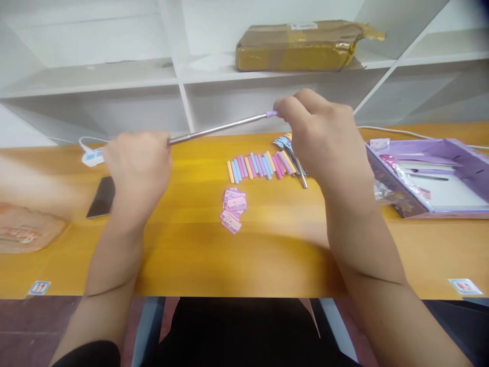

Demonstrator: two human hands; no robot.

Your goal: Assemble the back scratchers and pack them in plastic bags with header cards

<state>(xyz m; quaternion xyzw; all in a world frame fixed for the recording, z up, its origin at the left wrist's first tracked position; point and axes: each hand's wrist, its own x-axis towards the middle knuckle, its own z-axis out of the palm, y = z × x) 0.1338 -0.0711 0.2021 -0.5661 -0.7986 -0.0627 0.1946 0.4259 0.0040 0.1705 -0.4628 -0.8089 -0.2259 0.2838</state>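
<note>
A thin silver telescopic rod [221, 127] with a purple tip stretches between my hands above the table. My left hand [137, 163] is closed around its left end, somewhat blurred. The fingers of my right hand [324, 135] pinch the purple tip at the other end, which is slightly higher. Below the rod, a row of small pastel sticks [260, 165] in pink, blue, purple and orange lies on the table. Partly behind my right wrist are several metal rods [301, 171] with blue patterned ends. Small pink and purple cards [234, 209] lie in a loose pile nearer me.
To the right stands a purple open box [451, 178] with plastic bags and strips inside. A dark phone [102, 196], a white power strip [91, 157] and an orange bag [28, 229] are at left. A taped brown parcel [294, 48] sits on the white shelf [208, 74].
</note>
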